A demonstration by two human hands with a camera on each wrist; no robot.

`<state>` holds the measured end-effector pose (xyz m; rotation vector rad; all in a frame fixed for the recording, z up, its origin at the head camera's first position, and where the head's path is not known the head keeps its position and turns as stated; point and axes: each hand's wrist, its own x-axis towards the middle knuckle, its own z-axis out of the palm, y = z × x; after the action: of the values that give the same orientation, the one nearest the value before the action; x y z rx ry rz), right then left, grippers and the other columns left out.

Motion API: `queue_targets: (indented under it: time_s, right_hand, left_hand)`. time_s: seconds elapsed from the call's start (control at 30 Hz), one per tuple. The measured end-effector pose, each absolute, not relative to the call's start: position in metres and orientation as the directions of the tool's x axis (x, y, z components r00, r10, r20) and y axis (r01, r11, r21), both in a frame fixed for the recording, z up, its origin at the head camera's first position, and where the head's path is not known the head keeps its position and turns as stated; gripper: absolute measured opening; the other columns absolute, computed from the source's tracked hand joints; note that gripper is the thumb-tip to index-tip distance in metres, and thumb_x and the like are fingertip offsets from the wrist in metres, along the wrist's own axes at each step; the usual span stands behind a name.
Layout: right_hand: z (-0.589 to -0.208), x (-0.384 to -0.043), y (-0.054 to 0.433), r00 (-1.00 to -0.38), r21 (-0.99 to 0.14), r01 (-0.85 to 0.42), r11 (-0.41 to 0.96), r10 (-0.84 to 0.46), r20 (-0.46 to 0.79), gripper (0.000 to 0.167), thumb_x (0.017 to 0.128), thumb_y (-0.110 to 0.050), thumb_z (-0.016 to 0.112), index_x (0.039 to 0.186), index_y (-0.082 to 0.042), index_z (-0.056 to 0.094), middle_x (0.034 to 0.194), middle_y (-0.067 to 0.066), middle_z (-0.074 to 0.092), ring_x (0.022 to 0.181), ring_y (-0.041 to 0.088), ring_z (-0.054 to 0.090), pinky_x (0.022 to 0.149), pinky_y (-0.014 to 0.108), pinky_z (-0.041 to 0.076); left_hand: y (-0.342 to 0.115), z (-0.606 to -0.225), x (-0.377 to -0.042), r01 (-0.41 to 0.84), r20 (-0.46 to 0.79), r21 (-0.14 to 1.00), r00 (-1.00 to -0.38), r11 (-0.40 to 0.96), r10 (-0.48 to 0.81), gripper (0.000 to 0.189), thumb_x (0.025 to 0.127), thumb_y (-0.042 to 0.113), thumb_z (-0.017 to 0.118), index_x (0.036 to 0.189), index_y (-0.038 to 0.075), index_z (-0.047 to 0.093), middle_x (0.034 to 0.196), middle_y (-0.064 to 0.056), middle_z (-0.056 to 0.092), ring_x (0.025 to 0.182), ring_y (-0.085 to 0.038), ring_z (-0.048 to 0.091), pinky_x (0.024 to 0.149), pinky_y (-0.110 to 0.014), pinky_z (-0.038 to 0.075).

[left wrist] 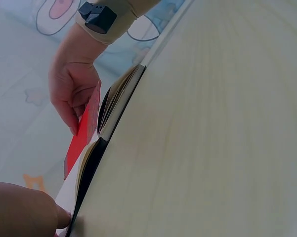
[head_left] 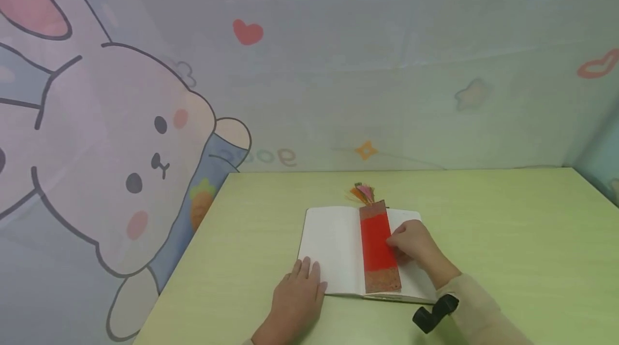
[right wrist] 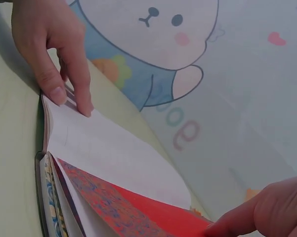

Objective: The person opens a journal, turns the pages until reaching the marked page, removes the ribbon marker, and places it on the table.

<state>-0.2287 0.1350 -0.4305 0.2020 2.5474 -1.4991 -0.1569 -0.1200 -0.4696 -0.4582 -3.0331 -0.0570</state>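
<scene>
An open notebook [head_left: 333, 243] with blank white pages lies on the table. Over its right page, close to the fold, is a long red bookmark [head_left: 375, 240] with brown patterned ends and a colourful tassel [head_left: 364, 193] beyond the far edge. My right hand [head_left: 417, 245] pinches the bookmark's right side between thumb and fingers. In the left wrist view the bookmark [left wrist: 79, 145] stands tilted up from the pages. My left hand [head_left: 297, 296] rests with fairly straight fingers on the near left corner of the left page. Patterned sheets [right wrist: 53, 197] show within the notebook's right half.
The pale yellow-green table [head_left: 508, 227] extends around the notebook to both sides. Behind it hangs a cloth backdrop [head_left: 338, 92] printed with a rabbit and hearts. A black wrist camera [head_left: 435, 314] is strapped over the right sleeve.
</scene>
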Motion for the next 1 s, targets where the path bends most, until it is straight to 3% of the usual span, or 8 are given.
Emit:
queue_targets:
  time_s: [0.2, 0.47, 1.0]
  right_hand:
    - [-0.431, -0.228, 0.150, -0.962, -0.902, 0.262, 0.344, 0.024, -0.270, 0.029, 0.087, -0.008, 0.060, 0.106, 0.013, 0.053, 0.088, 0.019, 0.064, 0.066, 0.021, 0.061, 0.060, 0.033, 0.054]
    - [-0.429, -0.226, 0.169, -0.961, -0.917, 0.269, 0.295, 0.013, -0.277, 0.036, 0.090, -0.011, 0.058, 0.117, 0.013, 0.051, 0.098, 0.021, 0.062, 0.075, 0.023, 0.061, 0.065, 0.035, 0.054]
    - [-0.435, -0.223, 0.214, -0.974, -0.904, 0.224, 0.363, 0.074, -0.212, 0.039, 0.094, -0.013, 0.052, 0.122, 0.013, 0.046, 0.108, 0.029, 0.057, 0.078, 0.023, 0.062, 0.069, 0.037, 0.055]
  left_hand:
    - [-0.120, -0.468, -0.157, 0.297, 0.098, 0.010, -0.951, 0.955, 0.294, 0.047, 0.096, 0.036, 0.045, 0.130, 0.004, 0.053, 0.135, -0.015, 0.049, 0.125, -0.031, 0.044, 0.094, -0.044, 0.042]
    - [-0.123, -0.467, -0.155, 0.303, 0.120, -0.007, -0.946, 0.953, 0.302, 0.047, 0.096, 0.036, 0.045, 0.129, 0.004, 0.053, 0.134, -0.015, 0.050, 0.124, -0.031, 0.044, 0.094, -0.044, 0.043]
    - [-0.120, -0.468, -0.154, 0.300, 0.113, 0.019, -0.949, 0.954, 0.296, 0.046, 0.096, 0.036, 0.046, 0.128, 0.004, 0.054, 0.134, -0.015, 0.050, 0.124, -0.032, 0.045, 0.093, -0.044, 0.043]
